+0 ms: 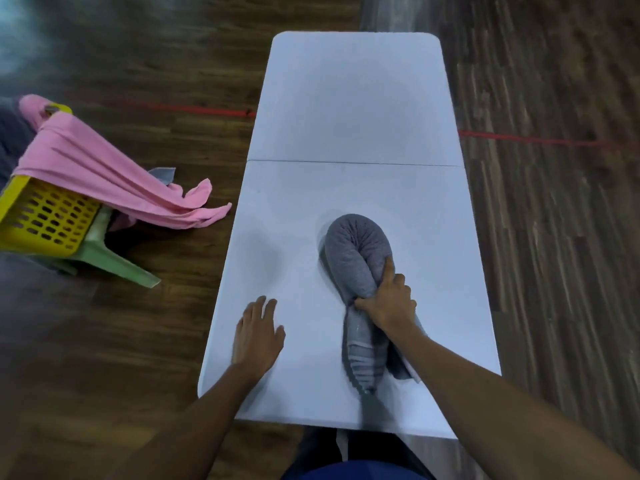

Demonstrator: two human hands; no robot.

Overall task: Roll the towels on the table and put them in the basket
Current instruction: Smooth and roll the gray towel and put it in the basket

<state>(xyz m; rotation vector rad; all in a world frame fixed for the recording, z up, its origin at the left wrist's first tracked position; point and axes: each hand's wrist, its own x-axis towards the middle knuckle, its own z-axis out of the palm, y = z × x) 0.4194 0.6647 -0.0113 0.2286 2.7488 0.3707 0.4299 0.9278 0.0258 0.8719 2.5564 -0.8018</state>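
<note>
- Grey towel (353, 244) on the near half of the white table (353, 105), a bit right of the middle.
- Rolled into a long fat tube and bent over into a loop, round end far, two loose ends near.
- Right hand (389, 299) squeezed tight round the towel at the spot where the two sides of the loop meet, first finger pointing up along the roll.
- Left hand (258, 336) flat on the table top, left of the towel and well apart from it, fingers straight, gripping nothing.
- Thin seam across the middle of the table, just past the far end of the towel.
- Yellow basket (45, 220) down on the left, off the table, sitting tipped on a green plastic stool (104, 258).
- Pink towel (93, 171) hung over the basket, hiding most of its top, with its long tail down on the floor near the left edge of the table.
- Small grey bit of cloth (162, 174) poking out behind the pink towel.
- Dark grey thing (10, 133) at the far left edge, behind the basket; too cut off to tell what.
- Brown wood floor (536, 237) all around, with a red line (194, 109) on both sides of the table.
</note>
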